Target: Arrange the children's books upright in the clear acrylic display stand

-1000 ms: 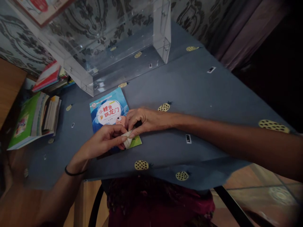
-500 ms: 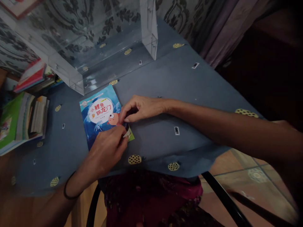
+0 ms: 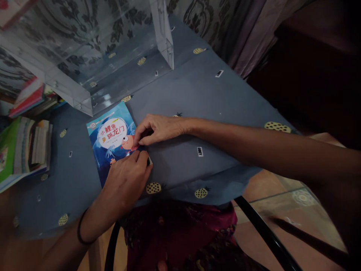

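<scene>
A blue picture book point(image 3: 112, 122) with a pink fish and red Chinese characters on its cover lies on the cloth-covered table. My left hand point(image 3: 125, 180), a dark band on its wrist, rests over the book's lower right corner with fingers curled at that edge. A small pale and green bit of the pages shows beside its fingertips. From the right, my right hand point(image 3: 158, 128) pinches the book's right edge, thumb close to the index finger, near the fish. The lower corner itself is mostly hidden under my left hand.
A clear acrylic shelf point(image 3: 165, 41) stands at the back of the table. Stacked books point(image 3: 26, 148) sit at the left, with more books point(image 3: 28, 96) behind. The blue tablecloth point(image 3: 180, 167) carries pineapple prints and hangs over the front edge. A black chair arm point(image 3: 262, 229) is below.
The book's lower right corner, lifted earlier with green and white page parts showing, is now lower and mostly covered by my left hand. My right hand stays at the edge. The view has shifted slightly.
</scene>
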A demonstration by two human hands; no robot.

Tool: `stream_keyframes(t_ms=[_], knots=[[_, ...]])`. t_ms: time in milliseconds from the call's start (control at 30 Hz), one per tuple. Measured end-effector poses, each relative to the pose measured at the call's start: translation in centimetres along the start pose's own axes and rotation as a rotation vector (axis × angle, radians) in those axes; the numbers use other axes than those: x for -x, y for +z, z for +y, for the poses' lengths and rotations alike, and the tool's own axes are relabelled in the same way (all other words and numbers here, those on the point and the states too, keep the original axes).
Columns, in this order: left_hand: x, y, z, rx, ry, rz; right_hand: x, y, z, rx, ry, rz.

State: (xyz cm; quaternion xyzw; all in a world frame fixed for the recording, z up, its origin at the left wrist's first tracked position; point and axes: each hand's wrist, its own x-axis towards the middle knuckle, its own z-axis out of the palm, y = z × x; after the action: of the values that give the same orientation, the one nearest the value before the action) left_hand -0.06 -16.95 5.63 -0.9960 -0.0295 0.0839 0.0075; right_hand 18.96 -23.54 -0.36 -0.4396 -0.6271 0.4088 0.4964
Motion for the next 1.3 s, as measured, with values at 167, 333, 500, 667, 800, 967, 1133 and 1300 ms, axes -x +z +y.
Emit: stream_keyframes(t_ms=[167,333,500,667,800,967,1133,1300], knots=[[1.5,1.0,-0.1,0.032,-0.043,0.067,0.0,0.1,0.2,0.047,-0.016,0.016],[3.5,2.2,-0.7,0.137,0.054,0.195,-0.1,0.1,0.2,0.062,-0.017,0.027],[4.4,2.9,-1.2,0.174,0.115,0.191,-0.1,0.1,0.2,0.096,-0.024,0.032],[4.8,3.1,-1.0,0.091,0.149,0.219,-0.1,0.2,0.1,0.145,-0.022,0.035],[4.6,2.4,-0.2,-0.119,0.211,0.171,0.0,0.2,0.0,0.164,-0.019,0.034],[4.2,2.1,0.3,-0.220,0.244,0.200,0.1,0.3,0.1,0.201,-0.036,0.023],[4.4,3.2,0.0,-0.119,0.182,0.268,0.4,1.8,-0.1,0.400,-0.109,0.087],[4.9,3.5,-1.2,0.213,0.144,0.319,1.8,4.0,-0.9,0.771,-0.209,0.121]])
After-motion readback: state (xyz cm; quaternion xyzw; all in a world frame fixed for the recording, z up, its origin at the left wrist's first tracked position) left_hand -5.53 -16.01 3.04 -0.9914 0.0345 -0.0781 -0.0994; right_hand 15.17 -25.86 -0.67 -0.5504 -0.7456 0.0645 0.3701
